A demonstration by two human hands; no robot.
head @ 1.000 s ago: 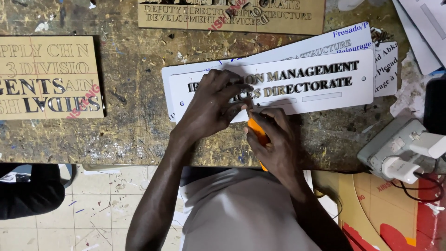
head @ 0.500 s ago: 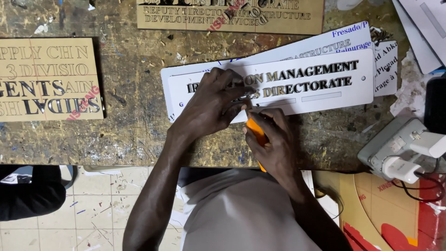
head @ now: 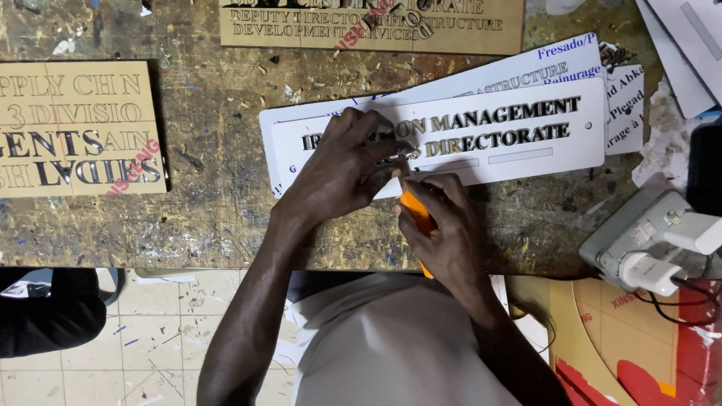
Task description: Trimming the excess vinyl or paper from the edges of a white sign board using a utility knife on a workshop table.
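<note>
At frame centre, the left hand [head: 346, 169] presses flat on a smooth white sign [head: 496, 131]; the right hand [head: 444, 225] grips an orange knife [head: 416, 213] over the scarred wooden bench [head: 218, 203].

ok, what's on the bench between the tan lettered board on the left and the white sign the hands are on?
Head view: nothing lies there, only scarred, paint-flecked workbench between the tan board and the white sign.

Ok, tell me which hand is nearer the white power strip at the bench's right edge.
Right. The right hand, holding an orange knife, sits left of the power strip with bare bench between. The left hand lies farther left, pressed on the white sign.
</note>
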